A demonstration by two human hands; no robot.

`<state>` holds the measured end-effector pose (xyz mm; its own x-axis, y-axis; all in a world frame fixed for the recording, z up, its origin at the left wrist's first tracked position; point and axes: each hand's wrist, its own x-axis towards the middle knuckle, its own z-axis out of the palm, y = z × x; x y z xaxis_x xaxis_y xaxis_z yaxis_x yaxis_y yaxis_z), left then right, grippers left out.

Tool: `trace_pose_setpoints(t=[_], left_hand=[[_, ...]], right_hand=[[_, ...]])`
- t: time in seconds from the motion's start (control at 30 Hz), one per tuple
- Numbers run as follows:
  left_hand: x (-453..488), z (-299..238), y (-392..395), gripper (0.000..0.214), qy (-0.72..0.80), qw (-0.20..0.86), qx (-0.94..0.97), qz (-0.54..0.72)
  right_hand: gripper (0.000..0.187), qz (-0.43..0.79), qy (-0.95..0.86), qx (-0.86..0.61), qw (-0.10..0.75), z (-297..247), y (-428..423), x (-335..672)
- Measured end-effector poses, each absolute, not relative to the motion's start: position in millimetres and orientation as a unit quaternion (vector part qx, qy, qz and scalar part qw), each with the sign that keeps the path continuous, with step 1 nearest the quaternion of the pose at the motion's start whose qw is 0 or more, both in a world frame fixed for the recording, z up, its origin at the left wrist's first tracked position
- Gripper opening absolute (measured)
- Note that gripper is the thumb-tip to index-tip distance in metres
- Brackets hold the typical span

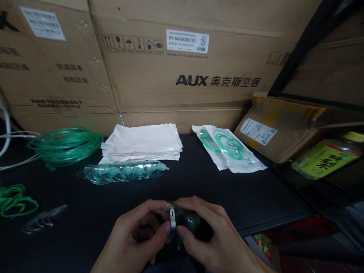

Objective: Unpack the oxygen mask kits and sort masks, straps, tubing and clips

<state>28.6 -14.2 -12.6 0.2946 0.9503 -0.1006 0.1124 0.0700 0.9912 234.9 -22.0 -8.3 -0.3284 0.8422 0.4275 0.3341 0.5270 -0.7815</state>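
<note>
Both my hands meet low in the middle of the view, over the black table (199,189). My left hand (133,237) and my right hand (212,237) are closed around a clear green plastic mask (187,222). The thumbs and forefingers pinch a small silver metal clip (172,218) on its top edge. Most of the mask is hidden by my fingers.
A row of stacked green masks (122,172) lies ahead, with a pile of empty white pouches (142,142) behind it. Coiled green tubing (65,144) lies at left, packed pouches (230,148) at right, metal clips (42,222) near left. Cardboard boxes (184,60) wall the back.
</note>
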Motion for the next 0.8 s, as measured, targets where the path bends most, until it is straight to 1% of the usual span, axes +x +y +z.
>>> trace_pose_setpoints(t=[0.17, 0.23, 0.3, 0.4, 0.53, 0.6, 0.7, 0.8], left_hand=[[33.7, -10.3, -21.7, 0.031, 0.5, 0.562, 0.528, 0.394], [31.7, -12.2, -20.6, 0.029, 0.484, 0.568, 0.545, 0.382], [28.3, -14.2, -17.7, 0.023, 0.451, 0.564, 0.586, 0.367], [25.4, -14.5, -14.0, 0.016, 0.412, 0.526, 0.655, 0.354], [26.4, -13.5, -14.2, 0.022, 0.416, 0.491, 0.677, 0.357], [26.4, -13.5, -15.3, 0.026, 0.431, 0.495, 0.663, 0.36], [25.6, -11.3, -15.6, 0.032, 0.448, 0.525, 0.623, 0.368], [25.8, -6.2, -13.1, 0.038, 0.449, 0.551, 0.594, 0.377]], right_hand=[[0.043, 0.286, -0.784, -0.348, 0.428, -6.8, -21.8, 236.7], [0.045, 0.287, -0.792, -0.333, 0.423, -7.9, -21.5, 238.0], [0.044, 0.287, -0.797, -0.332, 0.415, -9.6, -21.5, 239.6], [0.041, 0.276, -0.8, -0.342, 0.408, -11.6, -22.5, 241.9], [0.039, 0.285, -0.796, -0.34, 0.413, -10.6, -24.5, 245.2], [0.045, 0.292, -0.79, -0.342, 0.416, -9.4, -24.6, 247.2], [0.061, 0.318, -0.793, -0.333, 0.399, -7.5, -22.6, 249.4], [0.066, 0.346, -0.795, -0.328, 0.375, -7.5, -19.3, 249.8]])
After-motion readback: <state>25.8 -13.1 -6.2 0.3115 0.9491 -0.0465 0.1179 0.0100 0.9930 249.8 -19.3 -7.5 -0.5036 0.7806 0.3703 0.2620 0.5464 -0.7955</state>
